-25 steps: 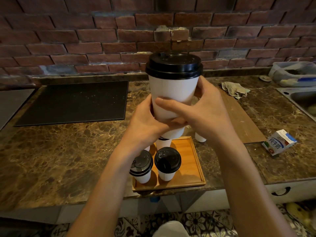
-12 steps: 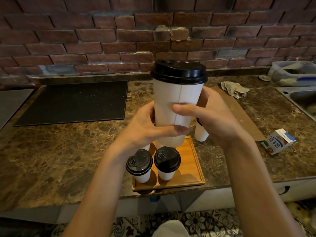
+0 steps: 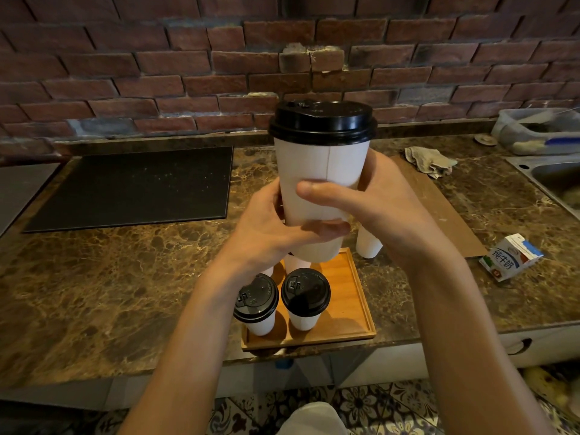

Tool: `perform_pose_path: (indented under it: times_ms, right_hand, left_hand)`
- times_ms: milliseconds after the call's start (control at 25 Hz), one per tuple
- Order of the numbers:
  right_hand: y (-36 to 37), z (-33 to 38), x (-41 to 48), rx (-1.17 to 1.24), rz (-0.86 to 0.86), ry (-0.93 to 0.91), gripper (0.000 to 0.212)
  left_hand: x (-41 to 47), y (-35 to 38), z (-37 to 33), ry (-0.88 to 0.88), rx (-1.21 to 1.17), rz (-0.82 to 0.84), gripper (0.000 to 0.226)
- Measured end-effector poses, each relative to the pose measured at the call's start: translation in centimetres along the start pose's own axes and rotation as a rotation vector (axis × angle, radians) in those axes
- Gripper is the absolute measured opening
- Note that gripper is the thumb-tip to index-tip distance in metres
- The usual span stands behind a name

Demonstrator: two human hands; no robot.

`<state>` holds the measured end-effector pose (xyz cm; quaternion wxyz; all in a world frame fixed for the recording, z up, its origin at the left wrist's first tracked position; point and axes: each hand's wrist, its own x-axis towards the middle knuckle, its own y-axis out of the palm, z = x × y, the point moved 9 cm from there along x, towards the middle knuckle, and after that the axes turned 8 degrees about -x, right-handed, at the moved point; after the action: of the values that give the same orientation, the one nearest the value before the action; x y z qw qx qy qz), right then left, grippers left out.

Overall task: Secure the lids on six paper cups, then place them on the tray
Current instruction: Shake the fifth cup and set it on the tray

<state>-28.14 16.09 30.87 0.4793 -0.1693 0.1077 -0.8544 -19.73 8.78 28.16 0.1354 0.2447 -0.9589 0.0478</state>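
Head view, starting at the left: a black mat (image 3: 128, 186) lies flat on the brown marbled counter (image 3: 94, 293), below a red brick wall (image 3: 125, 73). Next is the left hand (image 3: 266, 233), raised above the counter, its fingers curled round the lower part of a white paper cup (image 3: 320, 177), with the thumb across the front near the base. This held cup is upright in the air over the far end of the wooden tray (image 3: 354, 302) and wears a black lid (image 3: 323, 122) that sits level on its rim.

Under the hands, the tray lies at the counter's near edge. Two lidded cups stand side by side at its near left, the left lidded cup (image 3: 255, 306) just beside the right lidded cup (image 3: 306, 298). Behind them a partly hidden cup (image 3: 296, 263) stands on the tray, its top covered by the held cup.

The right hand (image 3: 389, 208) grips the held cup from the other side, thumb laid across the front above the left thumb, fingers wrapped behind. Below it, a cup on the counter (image 3: 368, 244) stands just beside the tray's far right corner, its top out of sight.

Further right lie a wooden board (image 3: 439, 208), a crumpled cloth (image 3: 430, 161) and a milk carton (image 3: 510, 257) on its side. A plastic container (image 3: 533, 130) sits by the wall, and a steel sink (image 3: 555, 180) is at the edge.
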Motion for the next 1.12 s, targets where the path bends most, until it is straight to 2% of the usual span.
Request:
perform_pose_path:
  times_ms: [120, 320, 520, 680, 840, 1120]
  right_hand:
    - [0.1, -0.3, 0.1, 0.016, -0.055, 0.018, 0.066]
    - [0.5, -1.5, 0.4, -0.089, -0.197, 0.085, 0.078]
    - [0.5, -0.9, 0.0, -0.165, -0.323, 0.039, 0.078]
    - [0.1, -0.4, 0.2, -0.109, -0.294, 0.023, 0.076]
    - [-0.4, -0.1, 0.2, -0.027, -0.266, -0.012, 0.071]
    - [-0.2, -1.0, 0.2, 0.062, -0.096, -0.017, 0.06]
  left_hand:
    - [0.0, 0.0, -0.5, 0.042, 0.047, -0.04, 0.05]
    - [0.4, -0.7, 0.5, 0.05, 0.055, -0.151, 0.061]
    - [0.3, -1.1, 1.0, 0.03, 0.071, -0.201, 0.056]
    - [0.4, -0.9, 0.7, 0.024, 0.044, -0.144, 0.058]
    - [0.5, -0.6, 0.1, 0.038, 0.043, -0.073, 0.05]
    - [0.2, -0.1, 0.7, -0.056, -0.06, 0.051, 0.048]
